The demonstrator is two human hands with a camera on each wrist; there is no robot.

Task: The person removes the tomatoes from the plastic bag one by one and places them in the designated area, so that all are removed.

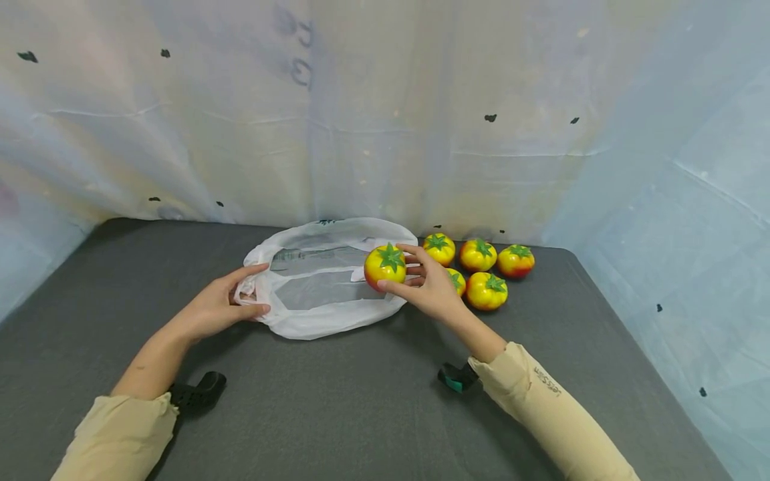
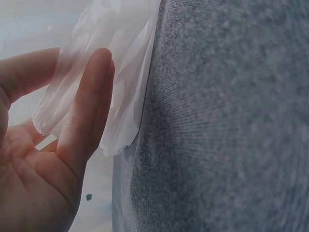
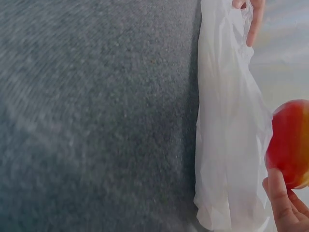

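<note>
A white plastic bag lies with its mouth spread wide on the dark table. My left hand holds the bag's left edge, its fingers and thumb around the bunched rim; the left wrist view shows the thin film between the fingers. Over the right part of the bag's mouth, my right hand grips a yellow and red tomato with a green leafy top, thumb below and fingers behind. In the right wrist view the tomato's red side shows just above the bag's rim.
Several more tomatoes stand in a group right of the bag, some partly behind my right hand. Pale plastic sheeting hangs behind the dark table and down its right side.
</note>
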